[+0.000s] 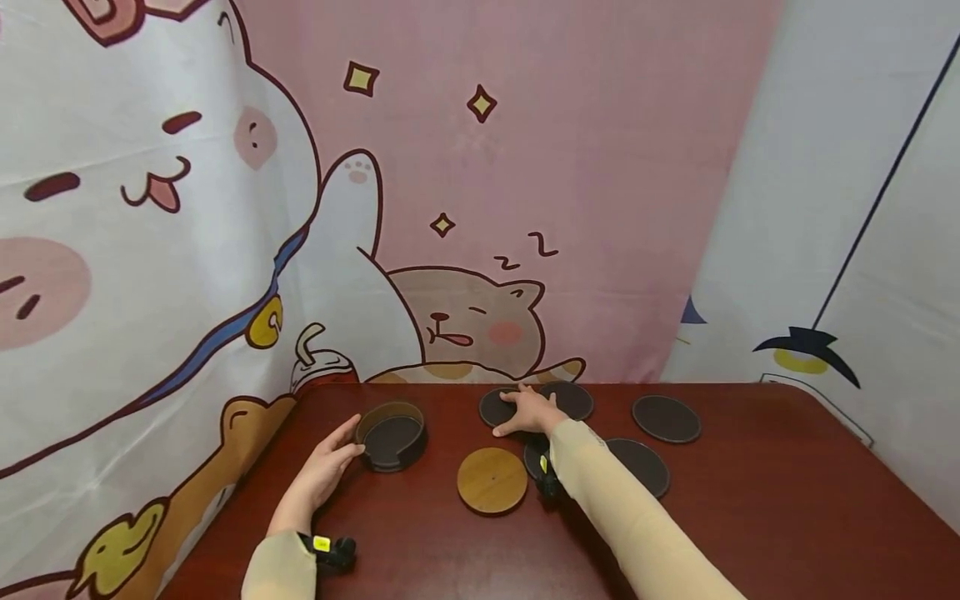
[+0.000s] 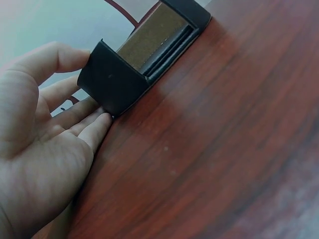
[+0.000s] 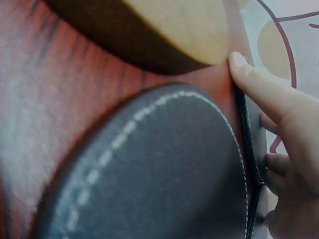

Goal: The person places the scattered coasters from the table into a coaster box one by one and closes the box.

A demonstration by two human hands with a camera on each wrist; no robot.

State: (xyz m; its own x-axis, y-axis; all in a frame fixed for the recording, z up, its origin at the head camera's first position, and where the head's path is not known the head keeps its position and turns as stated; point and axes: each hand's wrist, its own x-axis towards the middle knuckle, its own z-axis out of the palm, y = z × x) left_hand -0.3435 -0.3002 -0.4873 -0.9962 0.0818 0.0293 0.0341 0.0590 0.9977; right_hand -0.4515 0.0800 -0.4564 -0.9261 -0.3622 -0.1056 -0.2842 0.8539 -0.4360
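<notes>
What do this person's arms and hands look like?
The left sleeve and right sleeve are plain cream. The left hand and right hand wear no gloves. Each wrist carries a small black device with a bright yellow patch; no cables show.

head view's pretty bright, soft even light on the backdrop (image 1: 615, 150). the counter (image 1: 787, 517) gets a pale sheen at bottom middle, plus a dark shadow beside the right sleeve (image 1: 626, 508). left wrist cam is dimmer and kinda soft, bluish up top, washed-out glare lower right. right wrist cam's blurry up close: wooden disc (image 3: 194, 25) and the dark stitched disc's (image 3: 169, 159) lower-left edge look out of focus, hazy glare far left.
</notes>
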